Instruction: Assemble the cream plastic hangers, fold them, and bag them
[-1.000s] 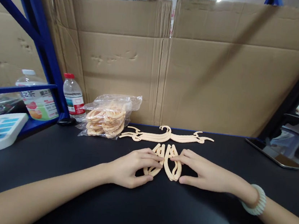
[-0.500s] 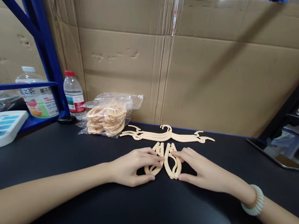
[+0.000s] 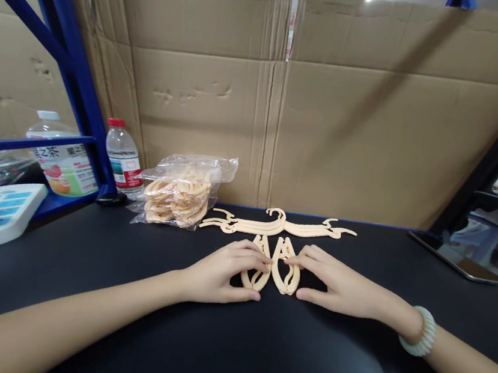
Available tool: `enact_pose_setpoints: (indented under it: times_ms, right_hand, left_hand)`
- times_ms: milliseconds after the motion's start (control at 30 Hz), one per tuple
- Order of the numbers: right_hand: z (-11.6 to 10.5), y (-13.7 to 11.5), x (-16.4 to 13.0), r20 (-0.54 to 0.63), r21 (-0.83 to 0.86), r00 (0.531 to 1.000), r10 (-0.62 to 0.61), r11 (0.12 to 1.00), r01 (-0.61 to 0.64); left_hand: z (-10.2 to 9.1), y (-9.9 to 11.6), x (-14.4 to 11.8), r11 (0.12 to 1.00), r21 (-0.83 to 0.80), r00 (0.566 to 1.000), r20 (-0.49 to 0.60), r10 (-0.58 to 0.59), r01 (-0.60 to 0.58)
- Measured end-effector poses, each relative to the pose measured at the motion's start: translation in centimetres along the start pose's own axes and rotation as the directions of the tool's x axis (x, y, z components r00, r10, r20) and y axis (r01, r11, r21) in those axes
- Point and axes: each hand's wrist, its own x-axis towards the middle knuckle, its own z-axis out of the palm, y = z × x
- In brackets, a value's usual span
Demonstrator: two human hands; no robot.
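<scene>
Two folded cream plastic hangers lie side by side on the black table, their narrow ends pointing away from me. My left hand [image 3: 232, 271] curves over the left folded hanger [image 3: 260, 280], fingers across its middle and thumb at its near end. On the other side, my right hand [image 3: 326, 279] holds the right folded hanger [image 3: 276, 277] by its outer side, index fingertip on it and thumb beside its near end. Just beyond them, several opened cream hangers [image 3: 257, 227] lie stacked flat, hooks pointing away. My fingers hide parts of both folded hangers.
A clear plastic bag of folded hangers [image 3: 177, 199] sits back left, near a red-capped water bottle [image 3: 124, 159]. A dark flat device [image 3: 453, 258] lies at the right. Cardboard panels [image 3: 205, 96] stand behind the table [image 3: 228, 353]; a blue frame [image 3: 69, 80] rises at left.
The right folded hanger has shifted slightly left and away from me, with my right hand following. My left hand has moved only a little on its hanger. The stacked hangers stay put.
</scene>
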Motion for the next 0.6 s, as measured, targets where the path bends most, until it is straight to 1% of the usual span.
enact_pose_setpoints:
  times_ms: [167,600]
  right_hand:
    - [-0.07,0.16,-0.06,0.026,-0.021,1.0,-0.005,1.0,0.005]
    - [-0.3,0.08,0.01,0.044,-0.024,0.999,-0.022,0.999,0.023]
  left_hand:
    - [0.14,-0.12,-0.01,1.0,0.021,1.0,-0.012,-0.011,0.011]
    - [0.01,-0.11,0.13,0.999,-0.02,0.999,-0.008,-0.051,0.051]
